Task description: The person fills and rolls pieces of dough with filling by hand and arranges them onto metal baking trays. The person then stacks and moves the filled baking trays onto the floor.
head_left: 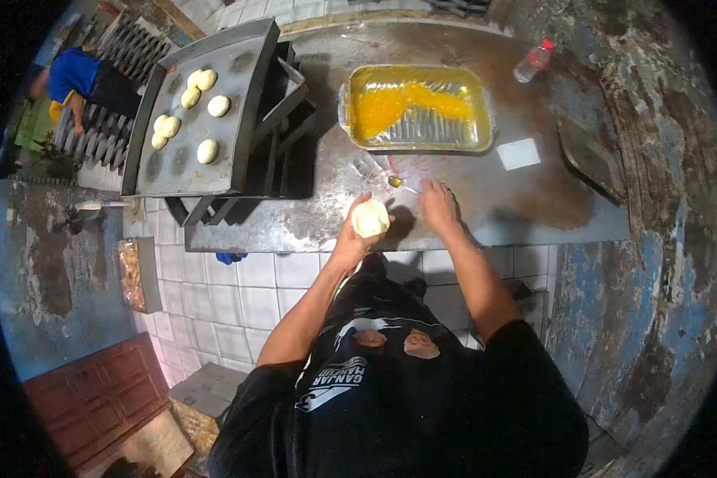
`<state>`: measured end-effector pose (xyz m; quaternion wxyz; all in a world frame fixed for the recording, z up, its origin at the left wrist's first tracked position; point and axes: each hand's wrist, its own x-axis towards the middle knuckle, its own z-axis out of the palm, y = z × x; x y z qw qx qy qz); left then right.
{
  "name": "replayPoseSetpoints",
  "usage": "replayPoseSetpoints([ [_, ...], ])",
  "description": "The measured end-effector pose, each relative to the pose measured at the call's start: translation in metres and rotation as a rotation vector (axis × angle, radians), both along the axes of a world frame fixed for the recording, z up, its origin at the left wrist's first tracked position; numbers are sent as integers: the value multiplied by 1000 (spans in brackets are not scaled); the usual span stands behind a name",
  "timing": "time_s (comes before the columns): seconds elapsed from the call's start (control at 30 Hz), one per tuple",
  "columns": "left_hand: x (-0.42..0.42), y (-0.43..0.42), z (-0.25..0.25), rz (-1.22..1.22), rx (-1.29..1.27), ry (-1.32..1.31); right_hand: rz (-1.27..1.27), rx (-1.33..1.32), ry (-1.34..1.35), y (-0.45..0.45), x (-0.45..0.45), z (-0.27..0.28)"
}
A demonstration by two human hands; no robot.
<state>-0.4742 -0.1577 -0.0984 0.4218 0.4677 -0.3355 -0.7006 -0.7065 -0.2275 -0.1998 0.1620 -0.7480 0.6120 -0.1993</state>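
The left hand (350, 237) cups a flattened piece of dough (370, 220), which lies open on the palm with no yellow showing on it. The right hand (436, 205) has its fingers closed at the handle of a spoon (395, 182), whose bowl carries some yellow mixture. Ahead of the right hand, a glass dish (446, 134) on the counter (502, 211) is partly scraped bare. Left of the left hand, several rounded dough pieces (218, 106) already sit on a tray (187, 166), much of it unfilled.
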Motion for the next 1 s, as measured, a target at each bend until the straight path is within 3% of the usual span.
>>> replayPoseSetpoints([
  [0.03, 11, -10, 2, -12, -15, -17, 34, -118, 209, -9, 5, -12],
  [0.07, 22, -21, 5, -25, -33, -31, 42, -107, 211, -14, 8, -22],
  [0.13, 46, -42, 3, 1, 13, -33, 170, 42, 241, -14, 16, -6],
  [0.17, 58, -51, 0, 0, -21, -121, 169, 293, 137, -18, 17, 10],
  [0.2, 67, -59, -5, -1, -52, -207, 176, 306, 155, -30, 20, 29],
  [0.27, 81, -75, -11, 35, -111, -292, 215, 33, -251, -48, 22, 59],
  [0.33, 88, -95, -17, 21, -186, -361, 205, 65, -157, -90, 29, 77],
  [0.43, 88, -124, -20, 66, -180, -371, 332, -335, 65, -148, 38, 70],
  [0.47, 89, -134, -22, 68, -168, -363, 332, -131, 206, -169, 45, 62],
  [0.53, 93, -151, -26, 59, -275, -601, 343, 83, 348, -190, 62, 54],
  [0.63, 99, -168, -32, 93, -234, -568, 259, 235, 302, -207, 76, 35],
  [0.7, 100, -173, -41, 95, -195, -516, 389, 310, 60, -214, 72, 24],
  [0.73, 100, -177, -47, 98, -173, -469, 390, 307, 67, -220, 69, 30],
  [0.8, 97, -182, -55, 101, -157, -477, 50, 940, -396, -216, 62, 58],
  [0.93, 80, -194, -51, 135, -197, -467, 45, 1002, -562, -196, 58, 114],
  [1.0, 67, -200, -46, 152, -291, -528, -5, 718, -603, -166, 74, 142],
])
